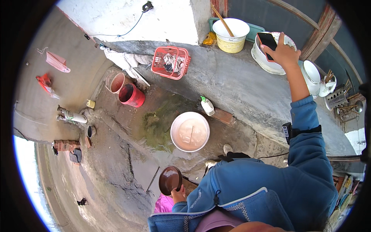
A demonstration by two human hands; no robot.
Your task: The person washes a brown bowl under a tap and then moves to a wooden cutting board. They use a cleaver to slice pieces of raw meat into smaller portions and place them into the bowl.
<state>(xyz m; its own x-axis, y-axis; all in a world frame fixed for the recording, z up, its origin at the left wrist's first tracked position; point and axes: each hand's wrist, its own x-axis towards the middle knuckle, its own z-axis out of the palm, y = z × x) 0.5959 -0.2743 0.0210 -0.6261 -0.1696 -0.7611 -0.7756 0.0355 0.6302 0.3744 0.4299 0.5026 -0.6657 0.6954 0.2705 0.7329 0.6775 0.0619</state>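
Observation:
Out to the right, my right hand (282, 53) grips a smartphone (268, 42) with a dark screen and orange-red edge, over a large white basin (259, 59) on the ledge. My left hand (178, 195) holds a dark brown bowl (169, 178) by its rim, tilted, at lower centre. On the wet ground before me stands a round white basin (189, 132) of cloudy pinkish-brown liquid, with a thin stick-like line across it. Near it are a white bottle with a green cap (207, 105) and a brick (223, 116).
On the ledge stand a white bowl with chopsticks (231, 27), white dishes (311, 72) and a metal utensil holder (336, 98). A red plastic basket (171, 62) holding cloths is against the wall. Red bucket (132, 95), stacked bricks (66, 145) and uneven, wet concrete lie to the left.

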